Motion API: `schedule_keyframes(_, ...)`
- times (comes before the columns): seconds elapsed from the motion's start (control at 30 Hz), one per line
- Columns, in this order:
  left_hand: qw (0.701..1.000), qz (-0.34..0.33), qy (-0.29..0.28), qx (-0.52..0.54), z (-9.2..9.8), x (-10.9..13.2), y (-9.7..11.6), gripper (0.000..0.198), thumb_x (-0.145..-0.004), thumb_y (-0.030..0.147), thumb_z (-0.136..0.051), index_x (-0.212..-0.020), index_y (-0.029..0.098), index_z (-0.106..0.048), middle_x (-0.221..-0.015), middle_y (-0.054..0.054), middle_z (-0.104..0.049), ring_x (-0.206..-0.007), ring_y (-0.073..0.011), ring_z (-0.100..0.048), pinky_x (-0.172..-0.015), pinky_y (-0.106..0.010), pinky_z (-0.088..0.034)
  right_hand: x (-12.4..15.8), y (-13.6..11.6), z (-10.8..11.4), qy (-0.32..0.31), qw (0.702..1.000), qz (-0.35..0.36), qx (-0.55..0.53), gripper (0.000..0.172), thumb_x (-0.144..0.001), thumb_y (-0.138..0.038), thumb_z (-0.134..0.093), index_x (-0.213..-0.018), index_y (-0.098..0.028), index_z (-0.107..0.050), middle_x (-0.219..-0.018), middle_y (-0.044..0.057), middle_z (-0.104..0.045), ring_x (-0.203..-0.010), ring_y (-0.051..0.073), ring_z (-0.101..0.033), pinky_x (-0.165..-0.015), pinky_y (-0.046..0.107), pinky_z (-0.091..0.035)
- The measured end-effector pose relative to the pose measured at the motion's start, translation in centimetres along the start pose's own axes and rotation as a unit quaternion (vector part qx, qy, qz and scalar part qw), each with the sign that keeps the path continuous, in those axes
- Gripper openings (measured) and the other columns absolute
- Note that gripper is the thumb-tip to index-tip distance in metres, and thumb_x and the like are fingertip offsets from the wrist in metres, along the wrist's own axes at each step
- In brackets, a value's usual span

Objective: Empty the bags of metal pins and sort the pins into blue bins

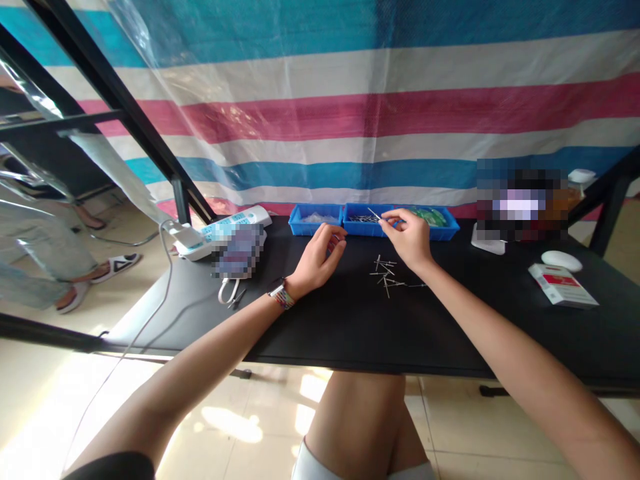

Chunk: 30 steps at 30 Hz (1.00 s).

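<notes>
My right hand (pixel 409 235) is closed in a pinch on a thin metal pin (pixel 373 213), held over the middle compartment of the blue bins. More such pins fill that compartment (pixel 363 229). To its left, my left hand (pixel 320 257) hovers before the left blue bin (pixel 303 229), fingers loosely curled, with a gap between thumb and forefinger and nothing visible in it. A loose scatter of thin metal pins (pixel 385 272) lies on the black table (pixel 330 327) between my hands, partly behind my right wrist.
Clear plastic bits (pixel 320 218) fill the left bin; green bags (pixel 431 217) lie in the right compartment. A power strip (pixel 235 225) and a blurred phone (pixel 240 250) are left. Rightward are a small box (pixel 563 287) and a white oval object (pixel 561 261). A striped sheet (pixel 310 120) hangs behind.
</notes>
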<state>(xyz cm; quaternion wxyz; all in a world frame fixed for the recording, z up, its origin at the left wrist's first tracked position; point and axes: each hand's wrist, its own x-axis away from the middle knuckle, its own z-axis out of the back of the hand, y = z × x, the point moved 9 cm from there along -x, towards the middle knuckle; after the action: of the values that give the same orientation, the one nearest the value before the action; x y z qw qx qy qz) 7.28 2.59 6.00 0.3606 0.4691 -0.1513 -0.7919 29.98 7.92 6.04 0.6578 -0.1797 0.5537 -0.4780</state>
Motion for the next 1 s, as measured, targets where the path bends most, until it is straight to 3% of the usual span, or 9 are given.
schedule_keyframes(0.07,1.0,-0.001,0.001,-0.004,0.0,0.0,-0.1,0.022,-0.112,0.038,-0.052,-0.12,0.02,-0.06,-0.112,-0.009,-0.064,-0.095,-0.0189,-0.064,-0.088,-0.033,-0.054,-0.9,0.9,0.8,0.012,0.998,0.016,0.053,0.028,-0.086,-0.038,-0.073,-0.105,-0.019,-0.08,-0.066,0.0,-0.062,-0.06,0.019,-0.055,-0.067,0.035,-0.045)
schedule_keyframes(0.17,1.0,0.004,-0.018,-0.005,-0.3,-0.1,-0.1,0.02,-0.112,0.036,-0.051,-0.117,0.019,-0.061,-0.109,-0.008,-0.063,-0.091,-0.0184,-0.063,-0.085,-0.032,-0.054,-0.7,1.9,1.7,-0.006,0.995,0.023,0.093,0.023,-0.09,-0.035,-0.068,-0.094,-0.018,-0.082,-0.057,-0.002,-0.054,-0.057,0.017,-0.051,-0.066,0.034,-0.043)
schedule_keyframes(0.27,0.999,0.005,-0.04,-0.011,-0.7,0.0,-0.1,0.019,-0.112,0.035,-0.05,-0.113,0.019,-0.061,-0.107,-0.007,-0.061,-0.088,-0.0181,-0.062,-0.082,-0.032,-0.054,0.7,1.6,0.4,-0.112,0.991,0.033,0.072,0.019,-0.089,-0.032,-0.068,-0.085,-0.019,-0.082,-0.063,0.0,-0.06,-0.06,0.017,-0.054,-0.063,0.032,-0.042)
schedule_keyframes(0.37,0.998,0.003,-0.054,-0.022,-1.0,0.1,-0.1,0.019,-0.112,0.034,-0.049,-0.112,0.02,-0.062,-0.106,-0.007,-0.061,-0.088,-0.0186,-0.062,-0.081,-0.032,-0.053,2.7,0.6,-2.2,-0.249,0.963,0.071,0.073,0.017,-0.086,-0.026,-0.07,-0.093,-0.021,-0.085,-0.081,0.003,-0.07,-0.062,0.016,-0.055,-0.062,0.031,-0.043)
schedule_keyframes(0.43,0.998,-0.001,-0.057,-0.029,-1.0,0.1,0.0,0.019,-0.112,0.033,-0.049,-0.112,0.02,-0.062,-0.105,-0.007,-0.061,-0.089,-0.0192,-0.062,-0.081,-0.033,-0.053,3.7,0.4,-3.4,-0.296,0.946,0.091,0.094,0.024,-0.087,-0.019,-0.066,-0.097,-0.025,-0.087,-0.09,0.004,-0.072,-0.063,0.015,-0.056,-0.064,0.032,-0.045)
schedule_keyframes(0.53,0.998,-0.001,-0.062,-0.031,-1.1,0.1,0.2,0.019,-0.111,0.033,-0.049,-0.111,0.02,-0.063,-0.106,-0.008,-0.063,-0.089,-0.0192,-0.062,-0.082,-0.033,-0.054,4.1,0.9,-4.0,-0.309,0.94,0.096,0.11,0.03,-0.088,-0.015,-0.063,-0.098,-0.027,-0.088,-0.096,0.005,-0.075,-0.069,0.017,-0.061,-0.068,0.034,-0.049)
schedule_keyframes(0.77,0.997,0.003,-0.07,-0.017,-1.1,0.2,0.5,0.02,-0.111,0.034,-0.049,-0.11,0.021,-0.062,-0.107,-0.008,-0.062,-0.084,-0.0178,-0.062,-0.08,-0.033,-0.054,3.5,1.6,-3.5,-0.296,0.941,0.095,0.134,0.013,-0.085,-0.019,-0.072,-0.088,-0.024,-0.084,-0.093,0.006,-0.075,-0.075,0.021,-0.065,-0.073,0.037,-0.054)
schedule_keyframes(1.0,0.997,-0.001,-0.077,-0.021,-1.3,0.3,0.5,0.018,-0.11,0.031,-0.049,-0.11,0.02,-0.063,-0.107,-0.007,-0.062,-0.084,-0.0176,-0.063,-0.08,-0.033,-0.054,3.5,1.2,-3.6,-0.301,0.942,0.091,0.12,0.011,-0.089,-0.022,-0.069,-0.086,-0.023,-0.079,-0.095,0.008,-0.074,-0.08,0.023,-0.065,-0.077,0.038,-0.054)
